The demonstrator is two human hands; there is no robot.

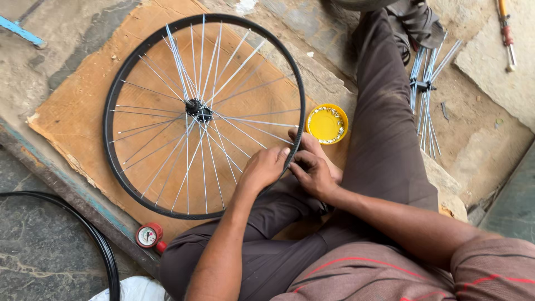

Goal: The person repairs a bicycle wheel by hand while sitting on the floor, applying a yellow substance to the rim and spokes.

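A black bicycle wheel rim (pixel 114 95) with thin silver spokes and a black hub (pixel 198 110) lies flat on a brown cardboard sheet (pixel 72 111). My left hand (pixel 262 169) rests over the rim's near right edge, fingers curled onto it. Pressed against the outside of the same stretch of rim is my right hand (pixel 313 169), fingers pinched at a spoke end. I cannot see what small part, if any, sits between the fingers. I sit on the ground with legs in brown trousers (pixel 384 111).
A yellow round lid (pixel 326 124) holding small metal pieces sits just right of the rim. A bundle of loose spokes (pixel 426 89) lies beyond my leg. A red pressure gauge (pixel 149 236) and a black tyre (pixel 95 239) lie at lower left.
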